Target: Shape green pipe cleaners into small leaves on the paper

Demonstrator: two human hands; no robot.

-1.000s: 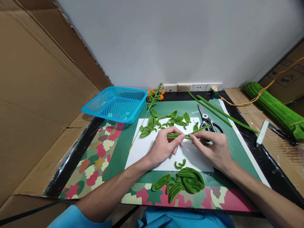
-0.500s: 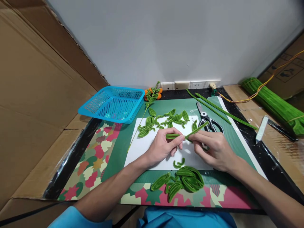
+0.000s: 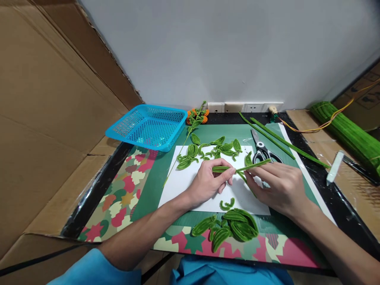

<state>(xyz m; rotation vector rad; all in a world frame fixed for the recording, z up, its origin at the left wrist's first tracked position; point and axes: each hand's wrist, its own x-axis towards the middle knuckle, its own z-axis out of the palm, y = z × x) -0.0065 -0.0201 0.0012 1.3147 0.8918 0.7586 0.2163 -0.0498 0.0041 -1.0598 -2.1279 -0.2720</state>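
We see a blue basket (image 3: 150, 126) at the back left of the tabletop (image 3: 101, 186), and scissors (image 3: 261, 149) lying on the green mat (image 3: 154, 178). Finished green leaves (image 3: 230, 227) are heaped at the near edge, and a thick bundle of green stems (image 3: 347, 132) lies far right beside cardboard (image 3: 44, 118).

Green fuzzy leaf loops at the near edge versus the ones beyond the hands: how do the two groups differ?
The near pile of green fuzzy leaf loops holds larger loops, heaped and overlapping; the far scatter of small green leaf loops lies spread out, mostly singly. The near pile rests on the green and patterned mat; the far ones lie along the white paper sheet's far edge. Both look like the same green fuzzy wire, and neither hand touches them.
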